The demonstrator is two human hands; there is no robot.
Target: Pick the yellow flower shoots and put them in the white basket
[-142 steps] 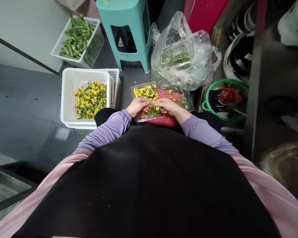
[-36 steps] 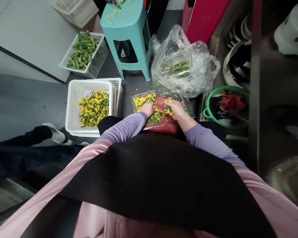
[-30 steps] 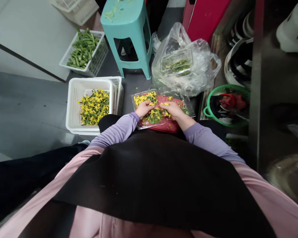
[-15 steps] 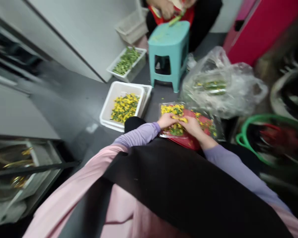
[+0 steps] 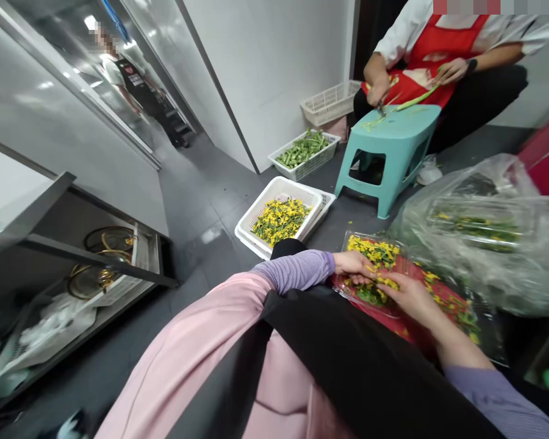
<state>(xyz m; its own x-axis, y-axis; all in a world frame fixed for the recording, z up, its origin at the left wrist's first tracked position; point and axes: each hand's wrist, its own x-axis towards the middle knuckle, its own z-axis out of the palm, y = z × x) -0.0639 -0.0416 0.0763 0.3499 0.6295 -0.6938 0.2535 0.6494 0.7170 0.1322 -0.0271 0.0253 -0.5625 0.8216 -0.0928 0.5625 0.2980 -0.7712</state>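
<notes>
My left hand [image 5: 353, 264] and my right hand [image 5: 409, 296] meet over a clear plastic tray [image 5: 350, 239] in front of my lap. Fingers of both hands are closed on small yellow flowers [image 5: 388, 283], pinched between the fingertips. Inside the tray, yellow blossoms [image 5: 376, 249] with green bits lie on both sides of my hands. Beneath it is a red surface [image 5: 414, 332], where loose flowers and green stems [image 5: 457, 311] are scattered to the right of my right hand.
A white basket [image 5: 249, 221] of yellow flowers stands on the floor to the left. Behind it is a basket [image 5: 333, 141] of cut green stems. Across a turquoise stool [image 5: 393, 128], a co-worker [image 5: 439, 55] handles a green stalk. Plastic bags [image 5: 494, 274] lie right; another person [image 5: 137, 85] stands far left.
The camera view has swung left and up, so the scene sits further right and lower, and a person at the far left appears. My hands remain together over the tray, holding flowers.
</notes>
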